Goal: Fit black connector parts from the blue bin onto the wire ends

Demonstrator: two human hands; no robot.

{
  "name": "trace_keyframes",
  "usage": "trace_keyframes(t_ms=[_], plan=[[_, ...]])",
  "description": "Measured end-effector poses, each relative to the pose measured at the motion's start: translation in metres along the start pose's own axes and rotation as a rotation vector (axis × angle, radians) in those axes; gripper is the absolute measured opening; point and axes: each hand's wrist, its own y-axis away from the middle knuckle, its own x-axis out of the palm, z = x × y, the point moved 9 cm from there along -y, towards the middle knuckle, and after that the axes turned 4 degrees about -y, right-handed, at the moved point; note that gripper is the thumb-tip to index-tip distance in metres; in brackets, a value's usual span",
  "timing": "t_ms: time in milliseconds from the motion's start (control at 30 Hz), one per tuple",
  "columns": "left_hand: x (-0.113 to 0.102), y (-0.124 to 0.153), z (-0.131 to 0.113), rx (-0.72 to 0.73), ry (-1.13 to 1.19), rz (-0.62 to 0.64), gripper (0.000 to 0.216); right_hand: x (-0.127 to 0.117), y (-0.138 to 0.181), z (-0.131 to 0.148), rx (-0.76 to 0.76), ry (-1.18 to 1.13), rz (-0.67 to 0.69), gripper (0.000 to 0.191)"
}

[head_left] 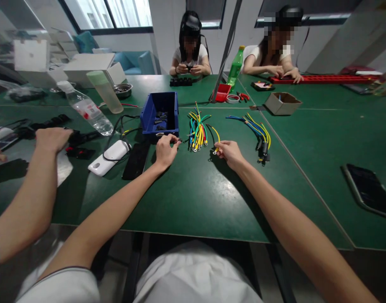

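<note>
My left hand (pixel 166 148) rests on the green table (pixel 193 198) in front of a blue bin (pixel 160 112), its fingers pinched on a small dark part that I cannot name. My right hand (pixel 230 152) is closed on the ring end of a yellow wire (pixel 216 135) at the edge of a bundle of coloured wires (pixel 197 128). A second bundle of wires joined to black connectors (pixel 259 134) lies to the right of my right hand.
A co-worker's arm and hand (pixel 50 139) reach in on the left among black parts. A water bottle (pixel 87 110), white power bank (pixel 109 156), black strip (pixel 136 160) and phone (pixel 368 189) lie about. Two people sit across the table.
</note>
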Motion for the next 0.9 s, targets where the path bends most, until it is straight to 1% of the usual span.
trace_keyframes(t_ms=[133, 267, 367, 433, 533, 633, 767, 833, 900], plan=[[0.007, 0.002, -0.002, 0.035, -0.012, 0.052, 0.006, -0.001, 0.004, -0.001, -0.007, 0.138, -0.027, 0.009], [0.015, 0.003, 0.0, 0.026, -0.022, 0.118, 0.005, -0.005, 0.009, 0.003, -0.055, 0.278, -0.09, 0.013], [0.013, 0.006, -0.003, 0.025, -0.122, 0.131, 0.008, -0.004, 0.017, 0.008, -0.116, 0.369, -0.125, 0.021], [0.008, 0.011, -0.011, 0.062, -0.206, 0.132, 0.012, -0.003, 0.023, 0.01, -0.142, 0.419, -0.142, 0.026], [0.001, 0.022, -0.027, 0.143, -0.265, 0.146, 0.017, -0.005, 0.028, 0.011, -0.142, 0.398, -0.182, 0.026], [0.0, 0.032, -0.036, 0.179, -0.257, 0.194, 0.016, -0.005, 0.028, 0.009, -0.102, 0.314, -0.156, 0.02], [0.001, 0.034, -0.037, 0.164, -0.231, 0.211, 0.009, -0.005, 0.031, 0.009, -0.058, 0.227, -0.121, 0.014], [0.004, 0.033, -0.035, 0.145, -0.19, 0.225, 0.005, -0.006, 0.034, 0.008, -0.056, 0.205, -0.114, 0.014], [0.009, 0.034, -0.036, 0.147, -0.151, 0.26, 0.007, -0.006, 0.038, 0.007, -0.068, 0.191, -0.097, 0.017]])
